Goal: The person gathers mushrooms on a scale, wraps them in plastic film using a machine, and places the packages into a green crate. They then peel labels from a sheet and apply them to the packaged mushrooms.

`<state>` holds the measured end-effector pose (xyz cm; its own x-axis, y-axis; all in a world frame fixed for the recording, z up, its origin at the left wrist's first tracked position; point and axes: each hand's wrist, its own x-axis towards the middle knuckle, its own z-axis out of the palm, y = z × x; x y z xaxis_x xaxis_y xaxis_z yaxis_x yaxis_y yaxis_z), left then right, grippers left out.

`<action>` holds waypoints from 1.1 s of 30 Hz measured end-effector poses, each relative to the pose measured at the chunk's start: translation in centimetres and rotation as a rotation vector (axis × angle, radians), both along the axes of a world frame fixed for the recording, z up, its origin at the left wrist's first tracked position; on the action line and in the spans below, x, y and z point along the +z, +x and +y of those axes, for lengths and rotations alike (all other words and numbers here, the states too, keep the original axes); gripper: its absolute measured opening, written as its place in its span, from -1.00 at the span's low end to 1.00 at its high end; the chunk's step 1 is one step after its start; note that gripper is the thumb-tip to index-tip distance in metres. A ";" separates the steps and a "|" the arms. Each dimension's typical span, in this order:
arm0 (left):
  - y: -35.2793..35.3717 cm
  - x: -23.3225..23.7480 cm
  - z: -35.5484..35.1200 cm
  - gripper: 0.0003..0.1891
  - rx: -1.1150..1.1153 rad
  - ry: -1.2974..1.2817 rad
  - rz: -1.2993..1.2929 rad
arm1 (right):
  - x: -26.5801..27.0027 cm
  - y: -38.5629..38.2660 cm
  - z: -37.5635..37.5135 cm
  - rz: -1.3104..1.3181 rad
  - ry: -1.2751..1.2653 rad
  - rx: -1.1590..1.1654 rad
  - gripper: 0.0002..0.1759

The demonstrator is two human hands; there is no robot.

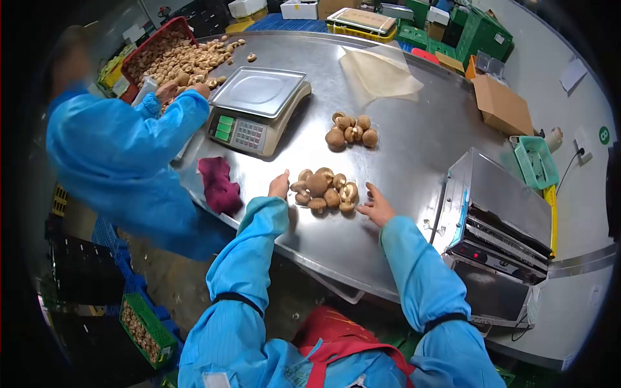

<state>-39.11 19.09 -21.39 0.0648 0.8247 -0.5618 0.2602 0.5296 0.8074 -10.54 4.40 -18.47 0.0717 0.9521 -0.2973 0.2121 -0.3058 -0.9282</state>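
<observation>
A group of brown shiitake mushrooms (317, 185) sits on the steel table (414, 149) in front of me, caps mostly up and a few showing pale undersides. My left hand (279, 185) is just left of it, fingers stretched out and holding nothing. On the other side my right hand (378, 205) is open, thumb and fingers apart, pointing at the rightmost mushrooms. Farther back lies a second, smaller group of shiitake mushrooms (350, 131). A dark red cloth (220, 185) rests left of my left hand.
Beyond the cloth stands a digital scale (261, 97). At the left a person in a blue smock (123, 139) handles mushrooms near a tipped red basket (189, 29). A wrapping machine (495, 213) stands at the right. Pale sheets (378, 72) lie at the back.
</observation>
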 end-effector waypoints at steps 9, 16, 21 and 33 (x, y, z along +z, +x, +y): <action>3.5 4.9 -4.1 -0.52 0.104 -0.033 -0.425 | -0.5 0.2 0.7 -0.098 0.064 0.066 -0.11; 13.9 18.5 -6.4 -0.41 -0.340 -0.106 -0.620 | 12.3 9.9 -8.0 -0.122 0.241 -0.223 -0.17; 28.5 22.2 -9.5 -0.60 -0.566 -0.136 -0.702 | 19.1 22.6 -14.5 -0.022 0.226 -0.373 -0.23; 47.9 17.5 -17.8 -0.44 -0.410 -0.153 -0.578 | 15.2 42.3 -23.4 0.060 0.087 -0.457 -0.34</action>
